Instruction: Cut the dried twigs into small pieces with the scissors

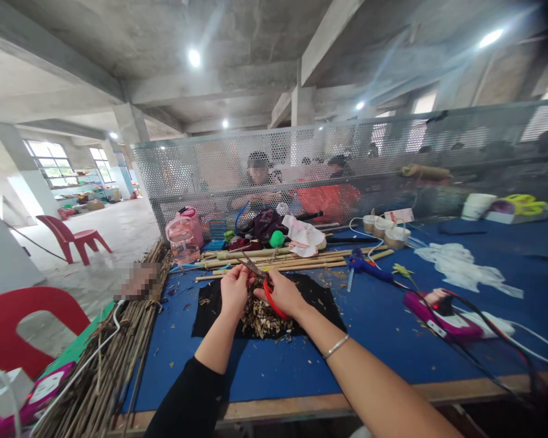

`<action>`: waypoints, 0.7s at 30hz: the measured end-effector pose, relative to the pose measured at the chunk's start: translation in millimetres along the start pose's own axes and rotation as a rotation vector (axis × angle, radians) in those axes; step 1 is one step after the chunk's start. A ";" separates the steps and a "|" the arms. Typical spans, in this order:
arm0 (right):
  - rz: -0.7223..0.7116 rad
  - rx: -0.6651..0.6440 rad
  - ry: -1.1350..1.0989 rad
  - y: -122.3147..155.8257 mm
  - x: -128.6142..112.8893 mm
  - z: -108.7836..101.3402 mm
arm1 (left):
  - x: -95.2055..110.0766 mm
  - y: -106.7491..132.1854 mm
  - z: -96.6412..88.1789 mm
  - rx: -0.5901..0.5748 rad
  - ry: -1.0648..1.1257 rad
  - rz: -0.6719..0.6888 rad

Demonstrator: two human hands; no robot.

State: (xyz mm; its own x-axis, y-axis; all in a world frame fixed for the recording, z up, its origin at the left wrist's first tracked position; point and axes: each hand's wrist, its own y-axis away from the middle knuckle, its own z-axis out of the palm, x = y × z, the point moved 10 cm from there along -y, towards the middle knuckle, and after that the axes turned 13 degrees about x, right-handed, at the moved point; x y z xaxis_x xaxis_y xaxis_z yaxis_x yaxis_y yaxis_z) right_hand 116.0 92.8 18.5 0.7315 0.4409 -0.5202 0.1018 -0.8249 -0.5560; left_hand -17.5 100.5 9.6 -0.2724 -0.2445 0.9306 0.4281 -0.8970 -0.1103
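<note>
My right hand (283, 293) is closed round the red handles of a pair of scissors (261, 277), whose blades point up and to the left. My left hand (234, 286) is pinched on a small piece of something right at the blades; it is too small to name. Both hands hover over a heap of brown plant clippings (263, 319) on a black cloth (210, 313) spread on the blue table (274, 365). A thin bracelet sits on my right wrist.
Long bamboo sticks (296, 261) lie just behind the cloth. A blue glue gun (363, 266), a pink glue gun (438, 313) with cables, small cups (383, 226) and a pink bottle (184, 236) stand around. Bundled twigs (114, 359) line the left edge. People sit behind a mesh screen (329, 158).
</note>
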 end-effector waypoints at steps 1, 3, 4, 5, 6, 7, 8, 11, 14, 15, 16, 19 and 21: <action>-0.014 0.014 0.005 -0.4 -0.6 -0.4 | 1.4 0.8 0.6 -0.004 -0.016 0.014; -0.041 0.038 0.010 -1.1 -1.7 -0.9 | 5.4 2.5 1.6 -0.013 -0.058 0.050; -0.051 0.047 0.013 -1.4 -2.2 -1.2 | 7.5 3.2 2.2 -0.019 -0.082 0.070; -0.058 0.054 0.016 -1.5 -2.5 -1.5 | 9.4 4.0 2.7 -0.027 -0.106 0.089; -0.060 0.056 0.018 -1.4 -2.8 -1.7 | 11.2 4.6 3.3 -0.035 -0.126 0.107; -0.055 0.053 0.020 -1.2 -2.6 -1.8 | 12.7 5.2 3.9 -0.044 -0.145 0.123; -0.042 0.047 0.023 -0.8 -2.0 -1.9 | 14.1 5.7 4.4 -0.053 -0.163 0.141; 0.013 0.019 0.042 1.0 0.1 -2.1 | 18.0 6.8 4.3 -0.062 -0.206 0.188; 0.043 0.003 0.061 2.1 -0.3 -3.6 | 21.0 6.7 0.7 -0.040 -0.256 0.219; 0.050 -0.002 0.063 2.3 -0.4 -3.7 | 22.2 6.5 -0.7 -0.029 -0.279 0.231; 0.059 -0.007 0.065 2.3 0.0 -3.7 | 23.5 6.3 -2.1 -0.018 -0.302 0.244; 0.078 -0.031 0.068 2.2 2.2 -1.8 | 25.9 5.6 -4.7 0.002 -0.326 0.254; 0.077 -0.038 0.083 2.0 3.0 -1.4 | 26.5 5.7 -4.7 0.000 -0.326 0.243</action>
State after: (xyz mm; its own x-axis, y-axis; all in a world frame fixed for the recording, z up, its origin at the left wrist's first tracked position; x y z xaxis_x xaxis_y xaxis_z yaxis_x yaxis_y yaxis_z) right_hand 119.3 91.9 16.7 0.7914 0.3464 -0.5037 0.0675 -0.8684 -0.4912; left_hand -26.4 87.2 32.0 0.1246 -0.3194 0.9394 0.4465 -0.8274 -0.3406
